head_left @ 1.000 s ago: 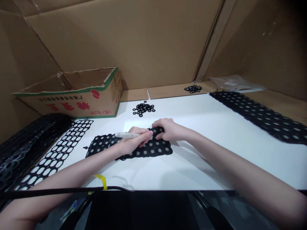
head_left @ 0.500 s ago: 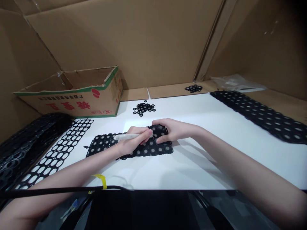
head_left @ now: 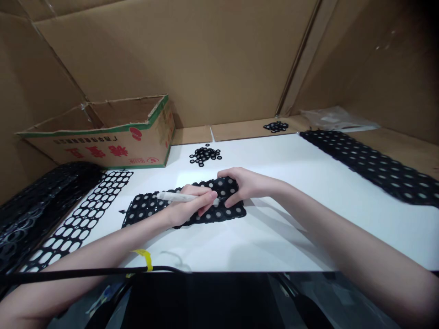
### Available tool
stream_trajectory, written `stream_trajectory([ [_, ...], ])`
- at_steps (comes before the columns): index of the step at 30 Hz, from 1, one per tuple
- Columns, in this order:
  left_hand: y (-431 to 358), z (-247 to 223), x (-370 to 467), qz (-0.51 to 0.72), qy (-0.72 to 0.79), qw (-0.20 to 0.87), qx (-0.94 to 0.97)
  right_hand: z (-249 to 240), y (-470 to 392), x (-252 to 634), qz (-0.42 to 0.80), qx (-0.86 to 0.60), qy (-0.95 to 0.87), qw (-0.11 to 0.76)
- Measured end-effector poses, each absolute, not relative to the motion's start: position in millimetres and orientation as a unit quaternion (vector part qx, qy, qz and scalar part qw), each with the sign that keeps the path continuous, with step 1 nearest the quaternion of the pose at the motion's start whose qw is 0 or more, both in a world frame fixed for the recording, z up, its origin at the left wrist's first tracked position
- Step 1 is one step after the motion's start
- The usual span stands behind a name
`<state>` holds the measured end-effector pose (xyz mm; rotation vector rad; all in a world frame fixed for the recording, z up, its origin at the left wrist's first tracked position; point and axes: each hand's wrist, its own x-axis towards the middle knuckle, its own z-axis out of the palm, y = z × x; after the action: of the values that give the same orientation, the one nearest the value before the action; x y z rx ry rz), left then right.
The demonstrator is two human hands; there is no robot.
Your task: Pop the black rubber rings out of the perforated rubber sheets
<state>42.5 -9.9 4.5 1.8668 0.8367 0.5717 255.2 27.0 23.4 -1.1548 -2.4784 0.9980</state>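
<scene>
My left hand (head_left: 194, 203) is closed around a white pen-shaped tool (head_left: 176, 196), whose handle end points left. Its working end is at the sheet, near my fingertips, and I cannot make out the tip clearly. Beneath lies a black rubber sheet (head_left: 206, 217) with rows of pale round spots, flat on the white table (head_left: 274, 242). My right hand (head_left: 245, 185) grips the sheet's right end, fingers on the far edge and thumb on top. Beyond the hands is a pile of small black rings (head_left: 206, 154).
An open cardboard box (head_left: 113, 146) stands at the back left. In front of it are an open-holed black mesh strip (head_left: 80, 224) and stacked black sheets (head_left: 44, 201). Another spotted sheet (head_left: 377, 167) lies right, near more rings (head_left: 276, 126) and a plastic bag (head_left: 338, 118). A black cable (head_left: 85, 273) crosses the front.
My left hand has shifted slightly down, and the tool in it has tilted closer to level. My right hand stays on the sheet's end, almost unmoved.
</scene>
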Motion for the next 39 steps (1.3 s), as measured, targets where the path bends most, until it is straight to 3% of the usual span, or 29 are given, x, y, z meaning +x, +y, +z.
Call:
stream_trajectory([
  [12,-15.0,6.0,46.5,0.231,0.344,0.452,0.790,23.5,26.4,255.6,0.337,-0.389,-0.850,0.114],
  [23,-14.2,9.5,49.5,0.189,0.335,0.486,0.785,25.4,25.2,254.7,0.340,-0.384,-0.852,0.106],
  [39,-14.8,2.4,44.8,0.271,0.363,0.451,0.769,29.9,22.3,256.6,0.348,-0.380,-0.853,0.079],
])
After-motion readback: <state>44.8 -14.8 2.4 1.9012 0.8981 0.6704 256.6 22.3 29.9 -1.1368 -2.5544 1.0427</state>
